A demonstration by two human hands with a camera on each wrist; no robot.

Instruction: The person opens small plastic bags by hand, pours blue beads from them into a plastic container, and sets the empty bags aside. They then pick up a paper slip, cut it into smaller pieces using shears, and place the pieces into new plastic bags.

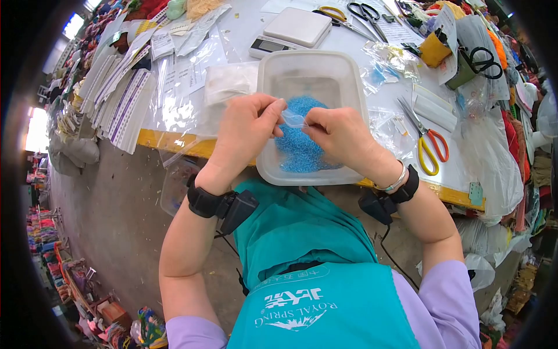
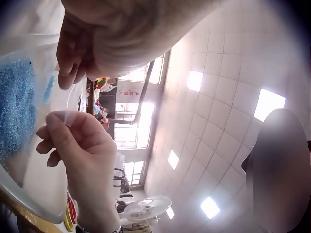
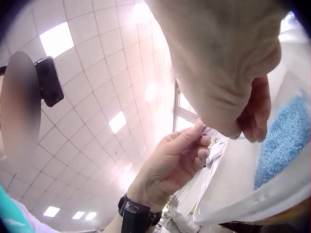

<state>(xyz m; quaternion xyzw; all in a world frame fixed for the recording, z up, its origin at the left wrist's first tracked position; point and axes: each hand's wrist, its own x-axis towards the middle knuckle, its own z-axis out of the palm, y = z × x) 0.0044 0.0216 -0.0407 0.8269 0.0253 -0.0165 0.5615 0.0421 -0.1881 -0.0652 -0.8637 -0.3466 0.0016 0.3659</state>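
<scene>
A small clear plastic bag (image 1: 294, 120) is stretched between my two hands above a translucent plastic tub (image 1: 268, 75). My left hand (image 1: 249, 123) pinches one side of the bag between thumb and fingers. The other side is pinched by my right hand (image 1: 344, 137). Below them, a heap of tiny blue beads (image 1: 302, 152) lies in the tub. In the left wrist view, a little blue shows low in the bag (image 2: 48, 90), beside the bead heap (image 2: 17, 104). The right wrist view shows the left hand (image 3: 176, 158) with curled fingers; the bag is mostly hidden there.
A white digital scale (image 1: 297, 28) stands behind the tub. Scissors with red and yellow handles (image 1: 430, 152) lie to the right, near small clear bags (image 1: 390, 129). At left are a pack of clear bags (image 1: 229, 82) and stacked paper strips (image 1: 131, 107). The table's yellow edge (image 1: 174, 141) runs in front.
</scene>
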